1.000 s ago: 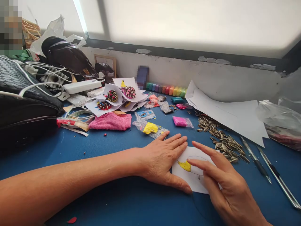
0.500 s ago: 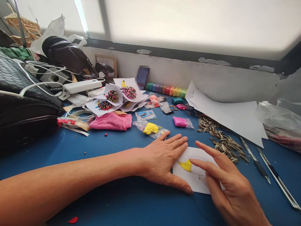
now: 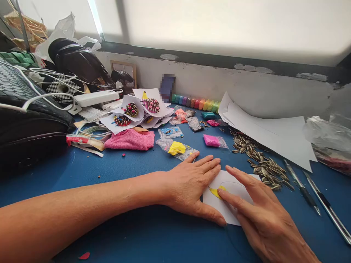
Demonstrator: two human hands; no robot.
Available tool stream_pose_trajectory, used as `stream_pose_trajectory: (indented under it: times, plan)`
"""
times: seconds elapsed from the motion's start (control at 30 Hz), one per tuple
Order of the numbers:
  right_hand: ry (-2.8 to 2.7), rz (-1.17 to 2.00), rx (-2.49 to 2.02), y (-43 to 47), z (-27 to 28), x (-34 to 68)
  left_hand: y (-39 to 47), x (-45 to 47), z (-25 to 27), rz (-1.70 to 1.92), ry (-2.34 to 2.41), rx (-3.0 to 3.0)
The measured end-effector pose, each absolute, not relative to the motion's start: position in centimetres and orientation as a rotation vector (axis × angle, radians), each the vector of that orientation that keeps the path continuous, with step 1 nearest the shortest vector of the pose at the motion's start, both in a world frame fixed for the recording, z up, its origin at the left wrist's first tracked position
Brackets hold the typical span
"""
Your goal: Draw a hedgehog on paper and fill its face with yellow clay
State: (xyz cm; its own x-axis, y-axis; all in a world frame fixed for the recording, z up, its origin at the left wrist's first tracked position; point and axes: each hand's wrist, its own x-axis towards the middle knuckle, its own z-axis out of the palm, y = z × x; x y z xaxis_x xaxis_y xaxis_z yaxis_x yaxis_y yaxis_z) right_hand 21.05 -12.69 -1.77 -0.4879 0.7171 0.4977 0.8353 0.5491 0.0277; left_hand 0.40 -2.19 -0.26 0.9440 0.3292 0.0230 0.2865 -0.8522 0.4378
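Note:
My left hand point(image 3: 196, 184) lies flat with fingers spread, its edge over the left side of a small white paper point(image 3: 212, 208). On that paper is a pencil-drawn outline with a patch of yellow clay point(image 3: 214, 192) spread inside its pointed left end. The index fingertip of my right hand point(image 3: 260, 208) touches the yellow clay, with the other fingers stretched out and holding nothing. My right hand covers much of the drawing. Just beyond my left fingertips lies a bag of yellow clay point(image 3: 177, 148).
Sunflower seeds point(image 3: 265, 170) lie in a pile to the right, beside two pens point(image 3: 304, 190) and large white sheets point(image 3: 268, 133). Bagged pink clay point(image 3: 212, 140), a pink cloth point(image 3: 130, 139) and finished seed pictures point(image 3: 131, 109) sit farther back. A black bag point(image 3: 30, 135) stands at left.
My right index fingertip has moved slightly left and down across the yellow clay, now covering more of it. My left hand stays in place on the paper.

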Motion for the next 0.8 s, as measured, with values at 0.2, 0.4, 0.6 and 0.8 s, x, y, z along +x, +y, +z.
stream_pose_trajectory:
  times: [0.2,0.4,0.6,0.8]
  plan:
    - [-2.332,-0.368,-1.281,-12.63,-1.53,21.06,-2.24,0.53,-0.21,0.139,0.453,2.635]
    - [-2.356,-0.335,-1.265,-12.58,-1.62,20.96,-2.30,0.47,-0.11,0.123,0.456,2.642]
    - [-2.379,-0.304,-1.274,-12.58,-1.83,20.96,-2.30,0.48,-0.37,0.149,0.454,2.650]
    - [-2.373,-0.287,-1.255,-12.37,-1.96,21.08,-2.23,0.50,-0.54,0.157,0.465,2.661]
